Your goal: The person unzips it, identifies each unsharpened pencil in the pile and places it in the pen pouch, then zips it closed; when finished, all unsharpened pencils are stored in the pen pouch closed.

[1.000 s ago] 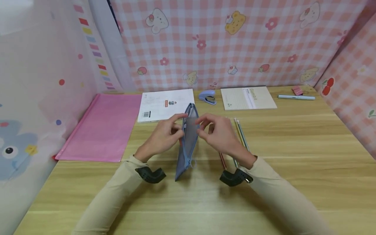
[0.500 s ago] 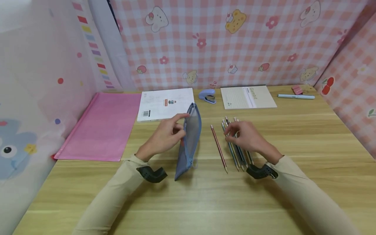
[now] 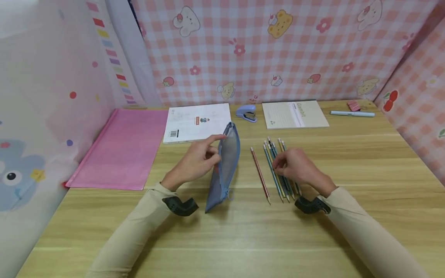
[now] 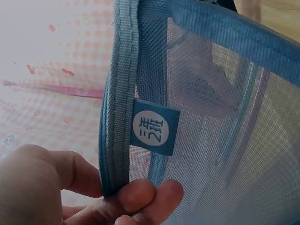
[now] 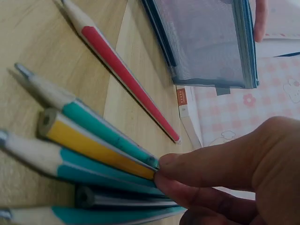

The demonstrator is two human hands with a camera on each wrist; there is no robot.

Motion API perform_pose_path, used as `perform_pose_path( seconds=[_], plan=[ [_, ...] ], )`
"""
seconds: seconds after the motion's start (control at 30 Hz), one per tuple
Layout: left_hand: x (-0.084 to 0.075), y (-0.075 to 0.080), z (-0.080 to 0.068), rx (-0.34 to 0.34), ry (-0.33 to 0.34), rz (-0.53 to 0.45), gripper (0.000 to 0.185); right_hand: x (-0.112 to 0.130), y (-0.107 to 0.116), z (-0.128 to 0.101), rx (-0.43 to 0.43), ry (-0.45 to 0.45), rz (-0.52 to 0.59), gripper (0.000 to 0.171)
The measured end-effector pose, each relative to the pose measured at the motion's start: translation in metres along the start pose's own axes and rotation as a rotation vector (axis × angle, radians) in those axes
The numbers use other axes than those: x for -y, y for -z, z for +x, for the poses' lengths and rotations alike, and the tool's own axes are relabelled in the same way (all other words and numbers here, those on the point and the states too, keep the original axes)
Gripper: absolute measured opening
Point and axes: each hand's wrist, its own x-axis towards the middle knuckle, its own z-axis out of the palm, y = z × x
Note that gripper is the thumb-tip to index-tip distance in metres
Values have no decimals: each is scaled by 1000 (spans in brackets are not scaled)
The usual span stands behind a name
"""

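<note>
My left hand point(image 3: 195, 160) pinches the zipper edge of a blue mesh pencil case point(image 3: 230, 156), which is held upright with its top gaping. A small blue label point(image 4: 154, 126) shows on its side in the left wrist view. To the right, my right hand point(image 3: 299, 168) is down over a bunch of pencils point(image 3: 272, 166). There, its thumb and forefinger pinch the end of a yellow pencil point(image 5: 101, 145), close between teal pencils point(image 5: 110, 129) lying on the table. A red pencil point(image 3: 260, 175) lies alone between the case and the bunch.
Along the back lie a white book point(image 3: 187, 123), a lilac stapler point(image 3: 246, 112), a notepad point(image 3: 313, 114), a light blue pen point(image 3: 352, 114) and a pink binder clip point(image 3: 353, 106). A pink folder point(image 3: 121, 150) lies at the left. Patterned cloth point(image 3: 208, 46) hangs behind the wooden table point(image 3: 222, 243).
My right hand has left the pencil case's mouth, moved right and come down onto the pencils. The case's mouth gapes a little wider; my left hand has kept its grip.
</note>
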Motion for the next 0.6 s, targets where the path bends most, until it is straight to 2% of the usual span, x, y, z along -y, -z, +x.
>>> perform_pose_path(
  seconds=[0.3, 0.6],
  plan=[
    [2, -4, 0, 12, -30, -27, 54, 4, -5, 0, -5, -7, -59, 5],
    [2, -3, 0, 8, -35, -16, 54, 20, -10, 4, -28, -18, -240, 14]
  ],
)
